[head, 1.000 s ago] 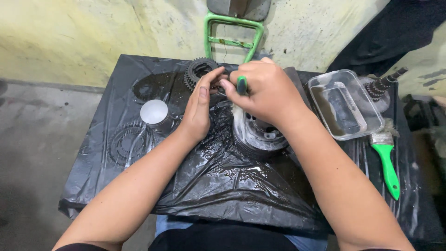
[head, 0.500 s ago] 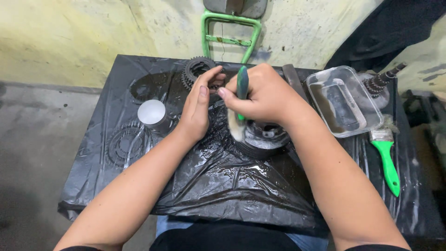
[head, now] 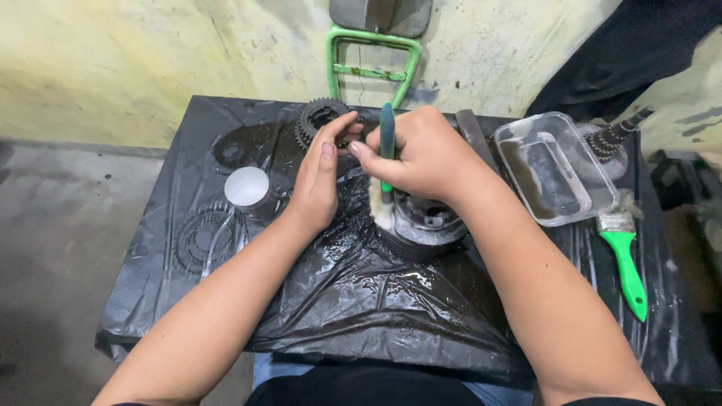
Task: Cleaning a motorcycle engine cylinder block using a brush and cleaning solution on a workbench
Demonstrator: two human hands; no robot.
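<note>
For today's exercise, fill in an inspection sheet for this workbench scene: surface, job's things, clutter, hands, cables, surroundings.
Surface: table under wet black plastic sheet.
Job's things: brush, bristles down beside round metal part.
Clutter: gear, silver cylinder, clear tray, green-handled brush, toothed shaft.
Hands: right hand grips the brush; left hand rests near the metal part.
Cables: nothing seen.
Surroundings: stained wall, green frame, concrete floor.
</note>
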